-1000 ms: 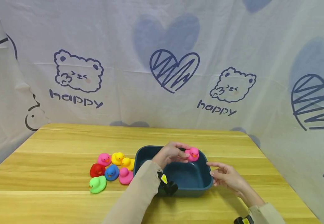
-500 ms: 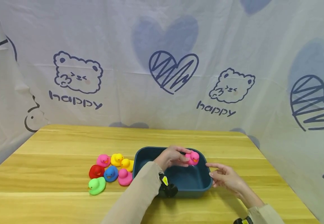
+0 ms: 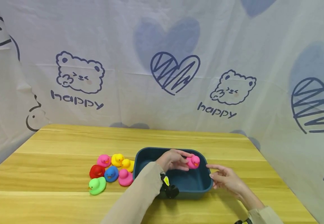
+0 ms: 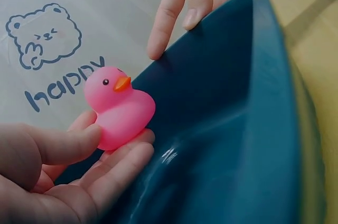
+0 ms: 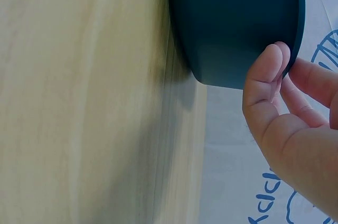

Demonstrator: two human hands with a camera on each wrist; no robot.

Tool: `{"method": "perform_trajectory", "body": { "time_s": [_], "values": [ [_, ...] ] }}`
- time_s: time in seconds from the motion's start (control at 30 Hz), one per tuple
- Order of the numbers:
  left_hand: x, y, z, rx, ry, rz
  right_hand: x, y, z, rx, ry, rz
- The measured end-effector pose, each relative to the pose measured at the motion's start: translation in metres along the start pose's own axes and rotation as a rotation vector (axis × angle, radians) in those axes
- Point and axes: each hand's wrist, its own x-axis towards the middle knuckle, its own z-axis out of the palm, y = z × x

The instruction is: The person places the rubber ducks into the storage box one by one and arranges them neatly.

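Note:
My left hand (image 3: pixel 173 160) pinches a pink rubber duck (image 3: pixel 193 161) between thumb and fingers. It holds the duck within the rim of a dark teal basin (image 3: pixel 190 190), toward the right end. In the left wrist view the duck (image 4: pixel 124 110) is upright, its orange beak toward the basin's right wall. My right hand (image 3: pixel 229 179) is at the basin's right end, with the index finger and thumb tips touching the rim. In the right wrist view its other fingers (image 5: pixel 259 89) are bent beside the basin's outer wall (image 5: pixel 232 28).
Left of the basin several rubber ducks sit close together on the wooden table (image 3: pixel 52 174), among them a red duck (image 3: pixel 96 171), a blue duck (image 3: pixel 111 173) and a green duck (image 3: pixel 96 185). A printed white cloth (image 3: pixel 128 93) hangs behind the table.
My left hand has lowered the pink duck slightly, from about the height of the basin's far rim to below it. The right hand has stayed at the rim.

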Motion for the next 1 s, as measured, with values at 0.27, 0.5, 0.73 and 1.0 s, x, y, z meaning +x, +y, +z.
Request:
{"method": "perform_trajectory", "body": {
  "time_s": [0.27, 0.5, 0.73, 1.0],
  "values": [
    [0.0024, -0.0014, -0.0014, 0.030, -0.009, -0.040, -0.0008, 0.0001, -0.0006, 0.016, -0.018, -0.032],
    [0.0011, -0.0018, -0.0022, 0.045, -0.026, -0.062, -0.0002, 0.0007, -0.0007, 0.027, -0.022, -0.041],
    [0.0007, -0.0017, -0.0017, 0.029, -0.063, -0.099, -0.0001, -0.0003, -0.0012, 0.020, -0.019, -0.025],
    [-0.0002, -0.0022, -0.0018, 0.073, -0.055, -0.101, -0.0012, 0.0004, -0.0010, 0.018, -0.026, -0.043]
  ]
}}
